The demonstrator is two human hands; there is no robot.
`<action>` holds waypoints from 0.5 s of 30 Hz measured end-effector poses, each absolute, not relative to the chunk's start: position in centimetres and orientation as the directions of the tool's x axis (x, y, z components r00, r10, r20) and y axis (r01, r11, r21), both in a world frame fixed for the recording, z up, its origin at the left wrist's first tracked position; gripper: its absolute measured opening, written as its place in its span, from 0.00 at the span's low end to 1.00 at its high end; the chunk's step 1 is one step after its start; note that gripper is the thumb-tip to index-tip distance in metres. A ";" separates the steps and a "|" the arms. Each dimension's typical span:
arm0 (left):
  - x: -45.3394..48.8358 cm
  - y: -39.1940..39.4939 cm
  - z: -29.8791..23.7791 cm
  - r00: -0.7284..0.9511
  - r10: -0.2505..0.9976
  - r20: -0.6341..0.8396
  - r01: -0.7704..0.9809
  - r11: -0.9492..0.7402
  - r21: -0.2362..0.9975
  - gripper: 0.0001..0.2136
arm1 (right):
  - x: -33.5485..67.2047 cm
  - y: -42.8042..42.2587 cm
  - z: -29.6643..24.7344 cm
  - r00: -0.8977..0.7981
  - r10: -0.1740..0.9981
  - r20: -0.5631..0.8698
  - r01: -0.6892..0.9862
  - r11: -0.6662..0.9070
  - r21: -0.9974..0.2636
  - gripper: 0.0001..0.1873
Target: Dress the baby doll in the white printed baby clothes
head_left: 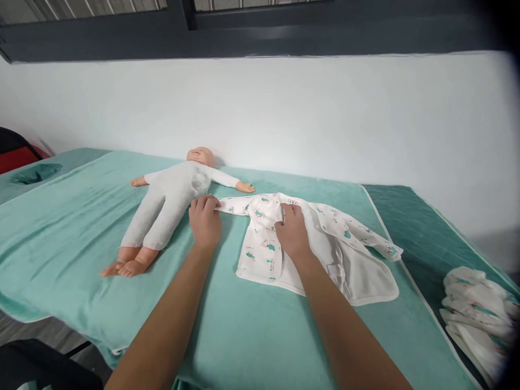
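A white baby jacket (260, 244) with small teal and red prints lies spread on the bed, its front open and the far-right sleeve stretched out. My left hand (205, 221) has its fingers closed on the cuff of the left-side sleeve. Over the front opening, my right hand (291, 230) grips the jacket's edge just below the neckline; its fingertips are partly hidden. To the left, a baby doll (174, 187) with a white cloth body lies on its back, head toward the wall. One doll hand rests just above the jacket's sleeve.
A teal sheet (81, 233) covers the bed, with a darker green cover (406, 216) at the right. Folded printed white clothes (477, 314) are piled at the right edge. Behind stands a white wall (260, 114) below a dark window frame (260, 40). A black and red item (18, 154) sits far left.
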State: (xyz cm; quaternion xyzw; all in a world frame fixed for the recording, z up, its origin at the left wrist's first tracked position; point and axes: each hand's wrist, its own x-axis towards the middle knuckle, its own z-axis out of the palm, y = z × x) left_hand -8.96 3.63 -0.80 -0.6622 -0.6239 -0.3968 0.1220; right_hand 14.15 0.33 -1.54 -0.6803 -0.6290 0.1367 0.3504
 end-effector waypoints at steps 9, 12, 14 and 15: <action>-7.9 2.5 -1.2 0.151 0.814 0.561 0.945 -0.286 0.161 0.22 | 13.4 0.1 -1.3 0.050 0.942 0.333 0.808 0.158 -0.568 0.28; -7.4 1.8 -0.9 0.138 0.839 0.526 0.962 -0.240 0.130 0.23 | 13.4 0.1 -1.4 0.034 0.958 0.286 0.862 0.117 -0.494 0.25; -7.4 1.7 -0.6 -0.053 0.857 0.513 0.977 -0.062 0.204 0.22 | 13.9 0.2 -1.4 0.077 0.956 0.284 0.871 0.074 -0.486 0.24; -7.5 1.7 -0.4 -0.161 0.853 0.497 0.964 0.027 0.265 0.21 | 14.3 0.3 -1.4 0.107 0.953 0.284 0.869 0.049 -0.492 0.24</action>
